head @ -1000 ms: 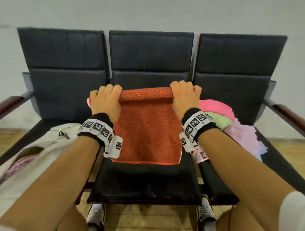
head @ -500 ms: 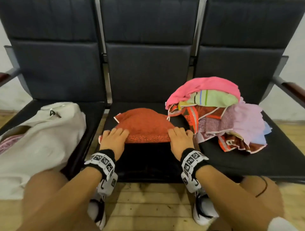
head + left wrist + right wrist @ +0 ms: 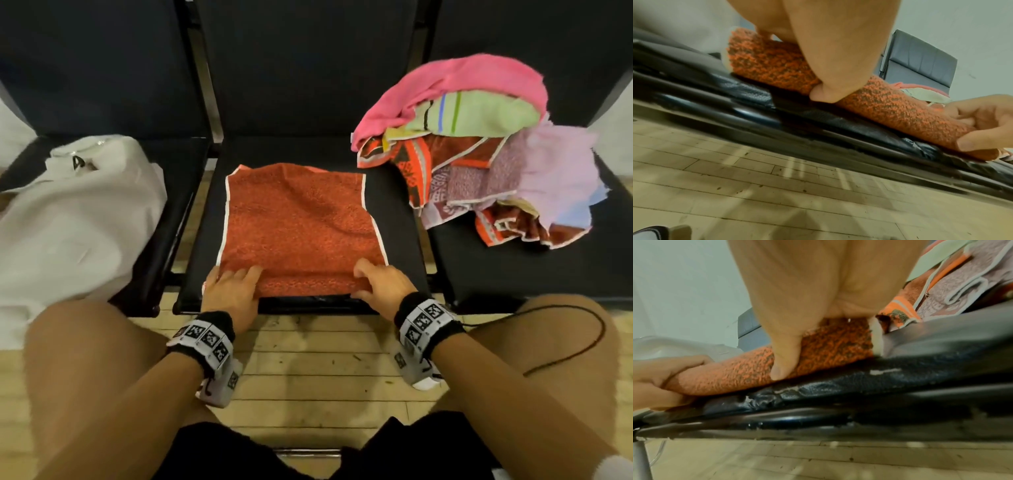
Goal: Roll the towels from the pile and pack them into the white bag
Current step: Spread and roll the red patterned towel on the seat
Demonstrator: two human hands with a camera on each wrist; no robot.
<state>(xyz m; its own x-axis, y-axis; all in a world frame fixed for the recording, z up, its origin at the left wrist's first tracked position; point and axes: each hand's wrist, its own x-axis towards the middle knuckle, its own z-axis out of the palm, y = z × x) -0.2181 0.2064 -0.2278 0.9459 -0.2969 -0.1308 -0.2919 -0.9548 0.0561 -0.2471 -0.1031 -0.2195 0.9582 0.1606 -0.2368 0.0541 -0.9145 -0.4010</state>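
An orange-red towel (image 3: pixel 298 219) with white side edging lies spread on the middle black seat (image 3: pixel 400 212). Its near edge is turned over into a short roll (image 3: pixel 308 284) along the seat's front. My left hand (image 3: pixel 231 287) grips the roll's left end, thumb under it (image 3: pixel 824 94). My right hand (image 3: pixel 380 284) grips the right end, thumb pressed against the roll (image 3: pixel 785 363). The pile of towels (image 3: pixel 479 154), pink, green, lilac and patterned red, sits on the right seat. The white bag (image 3: pixel 75 219) lies on the left seat.
Black chair backs (image 3: pixel 308 68) rise behind the three seats. Wooden floor (image 3: pixel 318 370) lies between my bare knees and the seat's front edge. A thin black cord (image 3: pixel 582 342) crosses my right thigh.
One second ago both hands held the towel up by its top edge before the chair back. They lowered it, laid it flat on the middle seat, and now grip its turned-over near edge.
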